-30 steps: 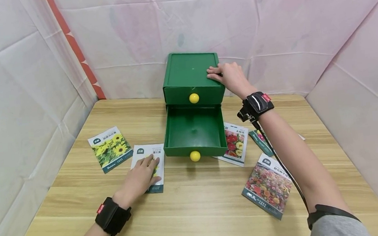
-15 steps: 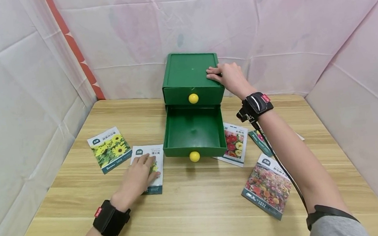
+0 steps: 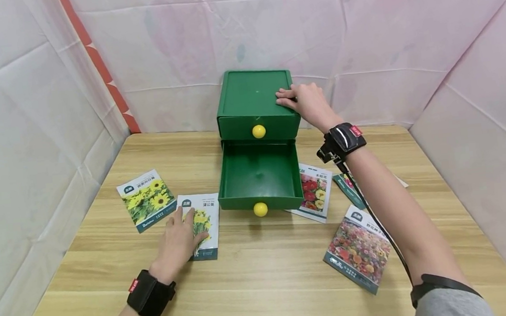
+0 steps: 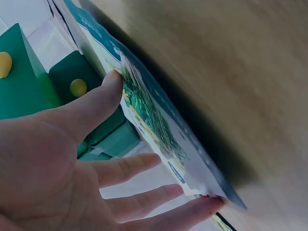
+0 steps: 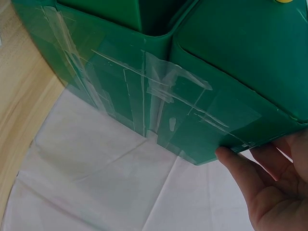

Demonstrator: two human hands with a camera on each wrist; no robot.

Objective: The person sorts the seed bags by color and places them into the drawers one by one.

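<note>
1. The left hand [image 3: 176, 240] lies spread on a dandelion seed packet [image 3: 204, 226] that sits flat on the wooden table [image 3: 264, 287]. In the left wrist view the thumb and fingertips [image 4: 204, 204] bracket the packet's edges and one edge is lifted off the wood.
2. The packet looks thin, light and bendy, with a glossy face that would probably slide under flat fingers. A pinch at the raised edge, thumb beneath and fingers on top, seems the surest hold.
3. Just beyond the fingertips and to the thumb side stands the open lower drawer [image 3: 259, 175] of a green drawer box [image 3: 254, 95], with its yellow knob [image 3: 260, 209] facing the person.
4. The right hand [image 3: 306, 100] rests on the box's top near corner, fingers curled over the edge and thumb down its side [image 5: 236, 166], bracing it. The plastic box looks light and liable to shift.
5. A sunflower packet [image 3: 147, 200] lies just outside the left hand.
</note>
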